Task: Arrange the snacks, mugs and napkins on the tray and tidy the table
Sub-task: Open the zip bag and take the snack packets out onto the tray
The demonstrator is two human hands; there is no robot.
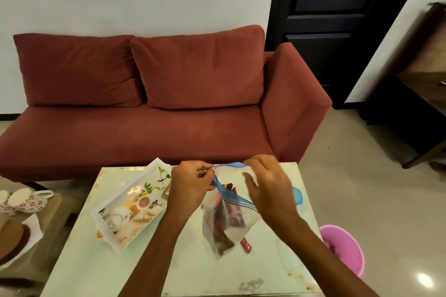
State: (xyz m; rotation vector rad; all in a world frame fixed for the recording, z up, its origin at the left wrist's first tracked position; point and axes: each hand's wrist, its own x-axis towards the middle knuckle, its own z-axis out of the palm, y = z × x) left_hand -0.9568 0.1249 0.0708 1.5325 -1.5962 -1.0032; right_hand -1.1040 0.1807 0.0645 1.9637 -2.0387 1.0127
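Note:
A clear zip bag [223, 224] with a blue seal strip stands on the pale table [101, 270], holding dark and red snack packets. My left hand [190, 184] pinches the left end of the blue strip. My right hand [268, 185] grips the strip's right part, and the mouth is pulled apart between them. One small red snack packet [246, 245] lies on the table beside the bag. A white printed tray [134, 205] with a teapot picture lies slantwise to the left with nothing on it. Two floral mugs [23, 200] lie on a low side table at far left.
A red sofa [154, 113] stands just beyond the table. A pink bin [345, 248] sits on the floor at the right. On the left side table a brown round piece [12, 239] rests on white paper. A dark door [333, 19] is at the back right.

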